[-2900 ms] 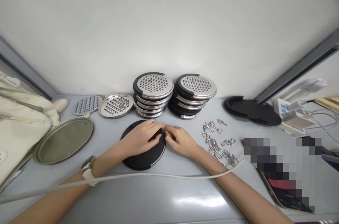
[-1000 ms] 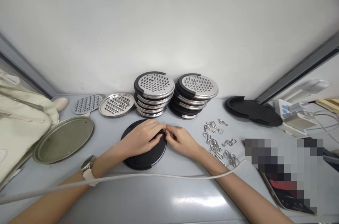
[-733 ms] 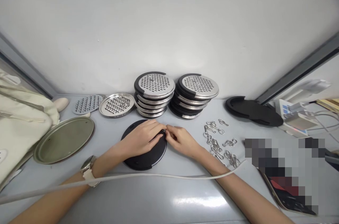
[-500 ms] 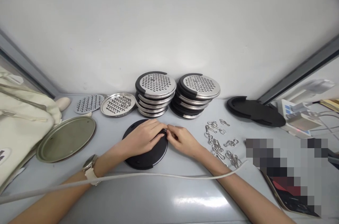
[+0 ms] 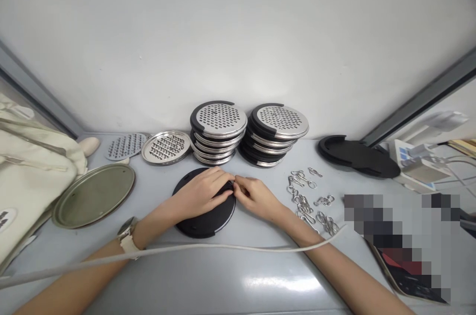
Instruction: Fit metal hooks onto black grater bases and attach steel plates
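Observation:
A round black plate (image 5: 208,220) with a thin bright rim lies on the table before me. My left hand (image 5: 206,193) reaches across its top, thumb and fingers closing on the right edge. From the other side, my right hand (image 5: 255,197) pinches at that same edge, its fingertips meeting those of the left. Whatever small piece is between the fingertips is hidden. Right of my right hand lie several loose metal wire clips (image 5: 305,204). Behind the plate stand two stacks of round graters, the left stack (image 5: 219,119) and the right stack (image 5: 281,120), with black edge guards.
A loose grater disc (image 5: 167,148), a flat grater sheet (image 5: 126,147) and a greenish round tray (image 5: 96,196) lie left, beside a cream bag (image 5: 33,171). Black holders (image 5: 359,157), a power strip (image 5: 412,171) and a phone (image 5: 409,275) are right. A white cable (image 5: 230,246) crosses my forearms.
The left thumb has shifted slightly up and right toward the right hand's fingertips. The plate and the other things stay in place.

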Action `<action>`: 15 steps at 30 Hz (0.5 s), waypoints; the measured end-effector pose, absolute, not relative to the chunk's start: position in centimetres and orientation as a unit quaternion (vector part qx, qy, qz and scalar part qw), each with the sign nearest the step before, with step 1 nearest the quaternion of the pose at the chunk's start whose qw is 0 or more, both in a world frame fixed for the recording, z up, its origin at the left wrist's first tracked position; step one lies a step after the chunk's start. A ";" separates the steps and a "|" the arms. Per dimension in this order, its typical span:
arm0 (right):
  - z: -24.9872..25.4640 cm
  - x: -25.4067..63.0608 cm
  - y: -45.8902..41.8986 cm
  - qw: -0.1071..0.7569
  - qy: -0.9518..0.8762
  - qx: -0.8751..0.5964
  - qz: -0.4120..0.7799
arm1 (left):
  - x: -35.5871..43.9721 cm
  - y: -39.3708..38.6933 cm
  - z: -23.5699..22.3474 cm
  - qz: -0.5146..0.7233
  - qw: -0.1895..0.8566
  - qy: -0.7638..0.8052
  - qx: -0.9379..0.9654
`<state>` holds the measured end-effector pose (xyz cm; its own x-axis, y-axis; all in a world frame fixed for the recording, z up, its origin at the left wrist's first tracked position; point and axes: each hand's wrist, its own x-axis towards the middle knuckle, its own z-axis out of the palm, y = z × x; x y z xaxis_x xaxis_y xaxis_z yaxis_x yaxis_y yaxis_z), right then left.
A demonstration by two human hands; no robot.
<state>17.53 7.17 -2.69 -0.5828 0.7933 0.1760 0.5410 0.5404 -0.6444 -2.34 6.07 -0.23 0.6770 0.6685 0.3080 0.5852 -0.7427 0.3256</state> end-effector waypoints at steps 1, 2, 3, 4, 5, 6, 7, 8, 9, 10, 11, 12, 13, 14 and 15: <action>-2.7 17.5 7.2 0.232 -0.847 -0.394 0.272 | -2.3 6.1 -0.2 0.209 0.099 0.345 0.910; -2.7 17.5 7.2 0.232 -0.847 -0.394 0.270 | -2.3 6.0 -0.3 0.212 0.097 0.345 0.909; -2.7 17.5 7.2 0.232 -0.848 -0.393 0.269 | -2.3 6.0 -0.3 0.214 0.095 0.345 0.909; -2.6 17.5 7.2 0.232 -0.848 -0.393 0.268 | -2.3 6.0 -0.3 0.215 0.094 0.344 0.909; -2.6 17.5 7.2 0.232 -0.849 -0.392 0.268 | -2.3 6.0 -0.3 0.215 0.094 0.343 0.909; -2.6 17.5 7.2 0.232 -0.849 -0.392 0.268 | -2.3 6.0 -0.3 0.216 0.093 0.343 0.909; -2.6 17.5 7.2 0.232 -0.849 -0.392 0.268 | -2.2 6.0 -0.3 0.215 0.093 0.344 0.909; -2.5 17.5 7.2 0.231 -0.849 -0.392 0.268 | -2.2 6.0 -0.3 0.215 0.093 0.344 0.909; -2.5 17.5 7.2 0.231 -0.849 -0.393 0.268 | -2.2 6.0 -0.3 0.215 0.093 0.343 0.909; -2.5 17.5 7.1 0.231 -0.849 -0.393 0.267 | -2.2 6.0 -0.3 0.216 0.092 0.343 0.909; -2.5 17.5 7.1 0.231 -0.849 -0.394 0.267 | -2.2 6.0 -0.3 0.218 0.092 0.343 0.909; -2.5 17.5 7.1 0.230 -0.849 -0.394 0.266 | -2.2 6.0 -0.3 0.219 0.091 0.342 0.909; -2.6 17.4 7.1 0.229 -0.850 -0.395 0.264 | -2.2 6.0 -0.3 0.220 0.091 0.343 0.909; -2.6 17.4 7.2 0.228 -0.850 -0.396 0.262 | -2.3 6.0 -0.3 0.218 0.091 0.343 0.909; -2.5 17.4 7.2 0.228 -0.850 -0.397 0.260 | -2.3 6.0 -0.3 0.217 0.092 0.343 0.909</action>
<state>17.41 7.16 -2.54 -0.5813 0.7933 0.1810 0.5563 0.5498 -0.6231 -2.27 6.04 -0.34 0.6707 0.6637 0.3312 0.5836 -0.7478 0.3165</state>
